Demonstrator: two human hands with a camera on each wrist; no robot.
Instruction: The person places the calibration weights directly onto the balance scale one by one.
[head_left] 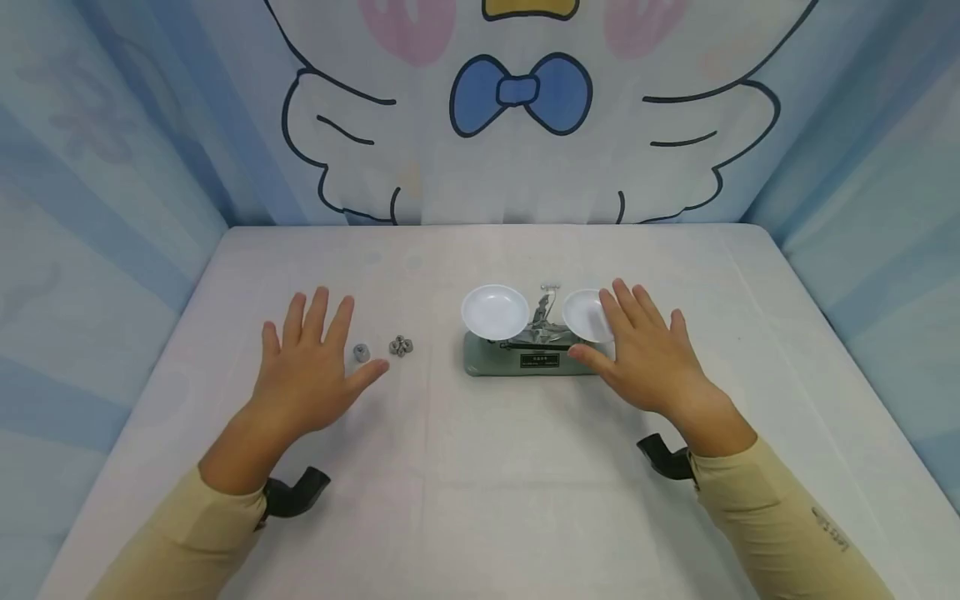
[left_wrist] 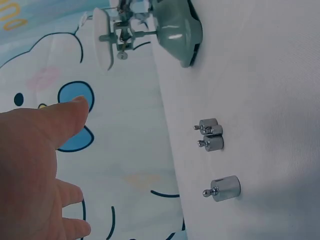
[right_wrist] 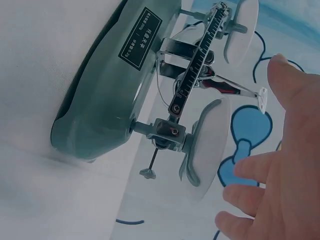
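Spread left hand beside small weights; spread right hand over balance scale.

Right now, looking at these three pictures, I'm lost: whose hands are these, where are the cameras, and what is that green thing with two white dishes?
No machine here: a person works with two bare hands. The wide picture comes from a camera on the person's head, looking down at a white table. The other two come from cameras strapped to each wrist, so they look sideways and tilted.

The left hand and the right hand are both spread flat and open; neither has a grip on anything.

The green thing is a balance scale with a left pan and a right pan, both empty as far as the views show. The right hand's fingers reach over the right pan.

By the left hand stand small metal weights: a single one and a small cluster.
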